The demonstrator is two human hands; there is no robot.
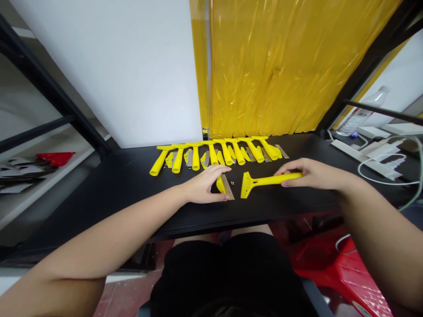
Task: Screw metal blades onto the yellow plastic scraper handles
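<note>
My right hand (306,174) is closed around the handle end of a yellow scraper handle (267,180), its wide head pointing left above the black table. My left hand (206,182) is over the table with thumb and fingers spread around a small yellow plate (220,185) and a flat metal blade (228,187). The thumb tip is at the near end of these pieces; whether it presses on them is hard to tell. Tiny screws (232,182) lie between the blade and the scraper head.
Behind my hands, several yellow scraper handles (195,157) lie in a row, with yellow plates and blades (190,158) between them. At right are a power strip (366,158), white cables and a plastic bottle (363,112). A red stool (357,277) stands below right.
</note>
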